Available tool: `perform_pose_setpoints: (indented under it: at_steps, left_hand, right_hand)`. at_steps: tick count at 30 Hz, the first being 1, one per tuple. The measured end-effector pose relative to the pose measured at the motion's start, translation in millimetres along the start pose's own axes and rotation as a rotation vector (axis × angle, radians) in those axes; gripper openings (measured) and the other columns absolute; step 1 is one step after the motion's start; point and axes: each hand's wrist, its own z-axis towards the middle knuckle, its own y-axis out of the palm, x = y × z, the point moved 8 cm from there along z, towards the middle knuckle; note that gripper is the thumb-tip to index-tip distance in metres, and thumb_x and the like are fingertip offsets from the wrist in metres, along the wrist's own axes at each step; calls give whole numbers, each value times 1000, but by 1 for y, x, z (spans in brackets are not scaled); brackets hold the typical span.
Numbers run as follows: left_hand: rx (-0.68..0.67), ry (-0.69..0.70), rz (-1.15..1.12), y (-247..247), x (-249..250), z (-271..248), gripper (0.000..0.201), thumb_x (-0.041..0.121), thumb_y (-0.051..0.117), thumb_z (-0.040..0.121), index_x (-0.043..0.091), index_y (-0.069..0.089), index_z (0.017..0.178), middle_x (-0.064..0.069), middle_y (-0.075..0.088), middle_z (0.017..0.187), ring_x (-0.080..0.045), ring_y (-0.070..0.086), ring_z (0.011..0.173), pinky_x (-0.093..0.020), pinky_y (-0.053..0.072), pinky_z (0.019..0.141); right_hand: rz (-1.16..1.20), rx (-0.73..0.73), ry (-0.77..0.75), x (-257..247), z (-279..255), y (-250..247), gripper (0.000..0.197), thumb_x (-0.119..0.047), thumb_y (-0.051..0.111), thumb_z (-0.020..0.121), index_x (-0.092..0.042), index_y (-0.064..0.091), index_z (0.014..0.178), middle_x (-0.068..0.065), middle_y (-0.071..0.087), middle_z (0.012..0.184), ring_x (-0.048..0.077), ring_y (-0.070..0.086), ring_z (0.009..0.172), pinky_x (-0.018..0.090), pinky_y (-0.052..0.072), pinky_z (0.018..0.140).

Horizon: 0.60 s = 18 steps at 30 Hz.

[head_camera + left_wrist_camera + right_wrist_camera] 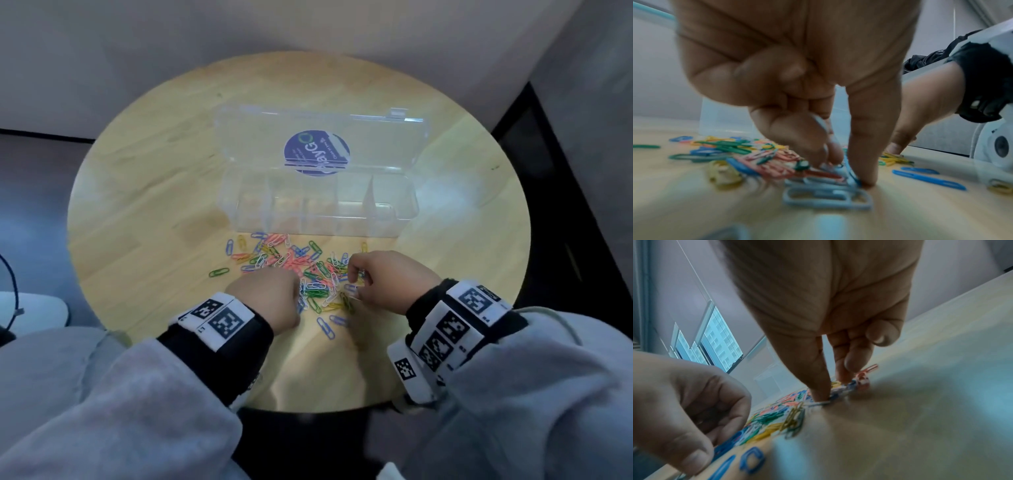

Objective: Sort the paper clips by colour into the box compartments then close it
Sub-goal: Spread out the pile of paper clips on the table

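Round wooden table (144, 192), grey wall (102, 51), window (719, 344) beyond.

Clear glossy plastic box (318, 202) on a smooth wooden table (137, 192).

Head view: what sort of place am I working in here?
Probably an office or a plain room at home, not a workshop: a small round wooden table pushed into a corner of bare pale walls, and, in the right wrist view, a window showing a tall building outside.

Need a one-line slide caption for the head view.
Both hands pick through mixed-colour paper clips before an open, empty clear box on a round table.
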Motion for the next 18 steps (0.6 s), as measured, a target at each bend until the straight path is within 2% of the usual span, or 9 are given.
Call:
perform_pose_setpoints:
  at_steps: [4, 6, 9, 12, 15, 16, 18]
  left_hand:
    - [2, -3, -17, -1, -6, 0, 11, 14, 60, 74, 25, 55, 74, 5, 63, 86, -18, 58, 83, -22, 33, 54]
    - [21, -5, 6, -2, -6, -2, 13, 16, 60, 74, 25, 52, 74, 8, 57, 78, -17, 55, 80, -22, 28, 50]
    - [31, -13, 16, -5, -3, -4, 12, 16, 59, 75, 26, 51, 74, 9, 50, 70, -16, 52, 78, -21, 27, 49]
    - [-24, -7, -7, -3, 2, -3, 9, 14, 58, 76, 23, 58, 77, 6, 63, 81, -17, 60, 82, -21, 37, 54]
    - [-57, -16, -43, 0, 1, -3, 13, 11, 54, 75, 15, 65, 81, -3, 73, 90, -19, 69, 87, -27, 52, 71]
    - [-63, -19, -61, 0, 1, -3, 12, 12, 53, 76, 16, 64, 79, -4, 73, 89, -19, 70, 87, -28, 53, 73]
    - [-51, -21, -88, -2, 0, -3, 9, 13, 53, 76, 19, 60, 72, -2, 71, 81, -18, 67, 80, -26, 50, 66]
  right_hand:
    - [1, 15, 25, 4, 2, -1, 13, -17, 59, 82, -21, 59, 95, -8, 45, 74, 18, 48, 79, 25, 35, 67]
    - [19, 22, 20, 3, 2, -2, 12, -17, 60, 82, -24, 57, 90, -11, 43, 70, 18, 49, 78, 25, 36, 67]
    - [14, 24, 13, 2, 4, -2, 15, -15, 59, 82, -23, 61, 95, -11, 42, 69, 18, 48, 78, 26, 37, 68]
    - [3, 31, 13, 3, 5, -1, 14, -13, 57, 82, -20, 62, 94, -11, 42, 67, 19, 49, 78, 26, 38, 67]
    - [-1, 26, 5, 2, 4, -1, 11, -12, 56, 81, -20, 61, 88, -10, 45, 68, 19, 49, 78, 26, 39, 66]
    - [9, 26, 4, 2, 4, -1, 12, -13, 57, 80, -20, 60, 89, -8, 47, 71, 20, 50, 78, 28, 41, 67]
    - [20, 26, 2, 2, 4, -2, 17, -16, 59, 80, -22, 60, 96, -3, 50, 82, 20, 51, 81, 31, 44, 72]
